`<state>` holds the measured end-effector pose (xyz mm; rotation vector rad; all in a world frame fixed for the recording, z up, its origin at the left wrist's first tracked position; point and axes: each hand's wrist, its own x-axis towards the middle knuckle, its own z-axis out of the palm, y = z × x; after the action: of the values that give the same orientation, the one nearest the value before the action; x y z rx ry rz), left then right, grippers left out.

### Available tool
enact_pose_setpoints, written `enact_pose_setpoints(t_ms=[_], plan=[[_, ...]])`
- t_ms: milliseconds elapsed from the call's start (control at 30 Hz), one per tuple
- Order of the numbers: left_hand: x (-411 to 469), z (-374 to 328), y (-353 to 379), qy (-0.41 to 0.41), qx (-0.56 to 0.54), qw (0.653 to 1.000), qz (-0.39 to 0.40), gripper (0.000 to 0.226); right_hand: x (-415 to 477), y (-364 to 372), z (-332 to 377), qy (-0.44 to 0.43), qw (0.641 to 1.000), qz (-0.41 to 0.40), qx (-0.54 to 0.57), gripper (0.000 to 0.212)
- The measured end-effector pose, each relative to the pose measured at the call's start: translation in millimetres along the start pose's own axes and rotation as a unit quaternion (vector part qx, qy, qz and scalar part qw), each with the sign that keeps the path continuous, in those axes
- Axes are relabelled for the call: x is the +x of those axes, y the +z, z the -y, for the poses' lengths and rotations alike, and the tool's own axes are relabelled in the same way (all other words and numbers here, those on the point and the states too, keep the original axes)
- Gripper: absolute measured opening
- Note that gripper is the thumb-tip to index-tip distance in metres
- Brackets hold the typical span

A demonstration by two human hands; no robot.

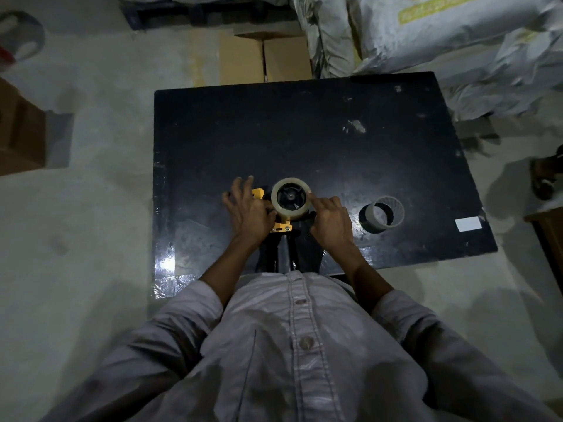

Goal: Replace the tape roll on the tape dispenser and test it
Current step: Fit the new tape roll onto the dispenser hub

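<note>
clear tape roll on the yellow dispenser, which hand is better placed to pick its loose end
Probably right. The right hand has its index fingertip on the clear tape roll; the left hand rests on the yellow dispenser, steadying it.

Clear tape roll (293, 215) mounted on yellow dispenser (281, 228); seemingly empty core (370, 223) alongside.

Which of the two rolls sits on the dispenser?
The thick clear roll on the yellow dispenser; the thin grey ring lies apart, to its right.
</note>
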<state>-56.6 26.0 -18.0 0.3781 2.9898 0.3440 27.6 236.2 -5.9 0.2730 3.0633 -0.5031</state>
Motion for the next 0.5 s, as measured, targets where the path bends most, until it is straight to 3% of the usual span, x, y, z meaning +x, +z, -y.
enact_pose_setpoints(t_ms=[200,367,500], plan=[[-4.1,0.2,2.8,-0.003,-0.006,1.0,-0.025,0.013,-8.2,3.8,21.5,-0.078,0.997,-0.029,-0.004,0.068],[-5.7,1.5,5.1,-0.001,-0.03,0.998,-0.049,0.009,-20.0,26.2,34.3,-0.141,0.99,-0.021,-0.016,0.033],[-4.2,1.4,4.1,0.003,-0.045,0.997,-0.059,0.007,-20.5,24.1,36.0,-0.11,0.993,-0.033,-0.038,0.051]])
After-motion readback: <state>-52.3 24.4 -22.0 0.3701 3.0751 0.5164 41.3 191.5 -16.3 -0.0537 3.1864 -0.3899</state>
